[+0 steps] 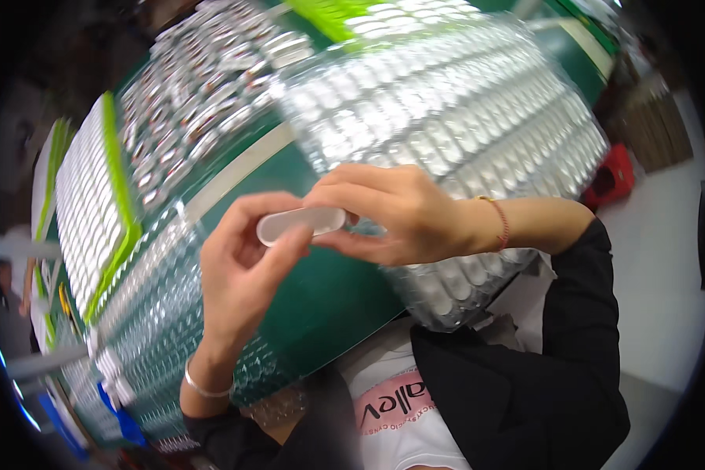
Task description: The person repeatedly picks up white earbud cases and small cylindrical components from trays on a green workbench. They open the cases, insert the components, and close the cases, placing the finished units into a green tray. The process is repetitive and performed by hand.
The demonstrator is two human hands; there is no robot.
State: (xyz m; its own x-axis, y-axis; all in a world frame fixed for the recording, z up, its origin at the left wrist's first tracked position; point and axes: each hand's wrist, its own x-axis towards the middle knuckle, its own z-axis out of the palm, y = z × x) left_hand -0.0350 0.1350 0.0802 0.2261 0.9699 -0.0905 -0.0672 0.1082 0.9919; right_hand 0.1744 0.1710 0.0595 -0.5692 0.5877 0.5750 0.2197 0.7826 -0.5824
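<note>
Between both my hands is a small, smooth, pill-shaped whitish piece (pixel 290 225), held above the green table (pixel 313 305). My left hand (pixel 247 251) is closed round its left end, thumb lying over the front. At the other end, my right hand (pixel 391 211) pinches it with thumb and fingers. What it is exactly does not show. Just beyond and under my right hand lies a clear plastic tray (pixel 446 117) with rows of similar pale oval pieces in its pockets. My right fingertips are partly hidden behind the piece.
Back left lies a tray (pixel 203 94) of shiny oval pieces with reddish spots. Another clear tray (pixel 149 290) is at the left, beside a green-edged rack (pixel 94 211) of white pieces. A red object (pixel 612 176) stands at the right. A pale strip (pixel 239 168) crosses the table.
</note>
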